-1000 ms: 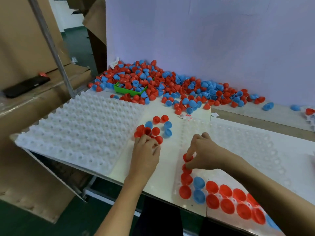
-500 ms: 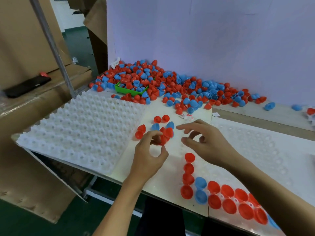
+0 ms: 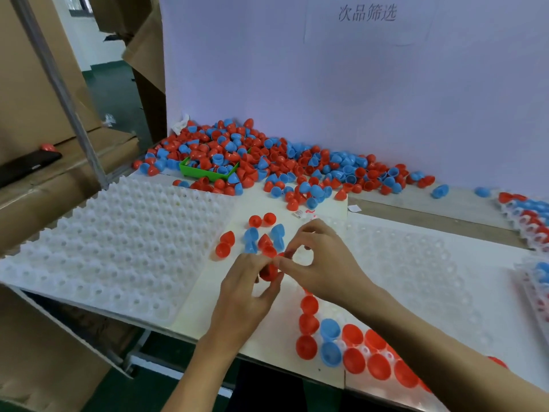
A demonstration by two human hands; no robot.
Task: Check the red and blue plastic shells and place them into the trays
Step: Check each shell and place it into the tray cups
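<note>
since a moment ago your right hand [image 3: 323,263] is closing in, both hands pinching one red plastic shell [image 3: 269,272] above the table [image 3: 208,292] for checking; left hand [image 3: 246,286] is curling around it.

A white backboard [image 3: 356,84] stands along the far edge of the bench [image 3: 430,209], with Chinese characters [image 3: 367,12] printed near its top. Left of the backboard are brown cardboard boxes [image 3: 26,84], a slanted grey metal pole [image 3: 59,87], and a black phone [image 3: 26,166] lying on a cardboard ledge.
</note>
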